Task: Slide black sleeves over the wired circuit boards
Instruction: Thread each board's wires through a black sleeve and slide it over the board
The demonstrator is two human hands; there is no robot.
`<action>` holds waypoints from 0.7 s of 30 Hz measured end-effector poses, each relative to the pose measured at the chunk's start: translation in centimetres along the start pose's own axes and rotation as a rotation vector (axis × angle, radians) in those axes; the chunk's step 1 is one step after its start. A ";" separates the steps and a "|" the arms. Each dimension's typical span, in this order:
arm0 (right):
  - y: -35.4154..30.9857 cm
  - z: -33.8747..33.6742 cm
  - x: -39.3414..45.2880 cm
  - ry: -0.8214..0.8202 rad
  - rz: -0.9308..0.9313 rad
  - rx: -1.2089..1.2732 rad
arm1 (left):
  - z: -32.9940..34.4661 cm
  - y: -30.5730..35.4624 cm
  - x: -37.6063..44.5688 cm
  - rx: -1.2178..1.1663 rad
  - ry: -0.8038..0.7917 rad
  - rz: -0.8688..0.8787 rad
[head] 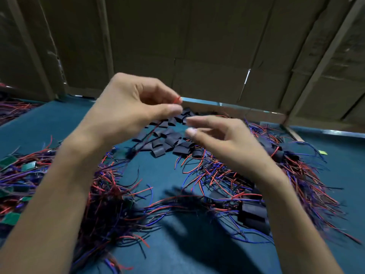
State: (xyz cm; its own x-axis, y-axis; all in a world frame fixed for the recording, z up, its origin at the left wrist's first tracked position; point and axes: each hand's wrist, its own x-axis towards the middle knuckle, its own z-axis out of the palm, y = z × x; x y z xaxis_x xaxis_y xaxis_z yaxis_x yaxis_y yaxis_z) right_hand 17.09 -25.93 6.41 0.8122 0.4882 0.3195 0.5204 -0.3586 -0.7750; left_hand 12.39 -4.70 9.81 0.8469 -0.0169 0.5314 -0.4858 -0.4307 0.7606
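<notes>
The left hand (pixel 134 107) pinched the tips of thin red and blue insulated wires (pixel 177 99) between thumb and forefinger, their length trailing down toward the teal felt-covered table (pixel 197 254). The right hand (pixel 223 139) hovered just beside it, fingers loosely spread and holding nothing. Short, flattened black tubular sleeves (pixel 169 139) lay heaped behind the hands, while small green circuit boards with wire tails (pixel 29 166) sat piled at the left. The sleeves looked light, soft and easily squashed, best pinched at the edges to open the mouth. The wires looked limp, so bunching their tips should ease threading.
</notes>
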 end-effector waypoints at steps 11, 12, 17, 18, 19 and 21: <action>0.6 1.8 0.9 0.379 0.209 0.374 | 4.1 0.0 0.8 -0.531 0.230 -0.139; 0.9 1.5 0.9 0.360 0.232 0.355 | 4.0 -0.2 0.9 -0.538 0.240 -0.155; 1.8 1.5 0.5 -0.119 0.152 0.420 | 4.0 -0.7 1.0 -0.626 0.228 -0.242; 1.8 1.7 0.5 -0.141 0.133 0.416 | 3.9 -0.7 1.0 -0.638 0.220 -0.259; 1.9 1.8 0.4 -0.144 0.119 0.395 | 3.8 -0.6 1.0 -0.650 0.215 -0.273; 2.0 1.8 0.4 -0.168 0.115 0.355 | 3.4 -0.6 1.0 -0.660 0.222 -0.288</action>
State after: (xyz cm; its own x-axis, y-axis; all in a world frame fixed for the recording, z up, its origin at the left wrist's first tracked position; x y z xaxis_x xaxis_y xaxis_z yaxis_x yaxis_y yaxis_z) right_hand 17.98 -25.02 3.98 0.7903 0.5943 0.1491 0.2814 -0.1359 -0.9499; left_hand 14.24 -7.52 8.58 0.9306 0.2271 0.2872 -0.3394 0.2405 0.9094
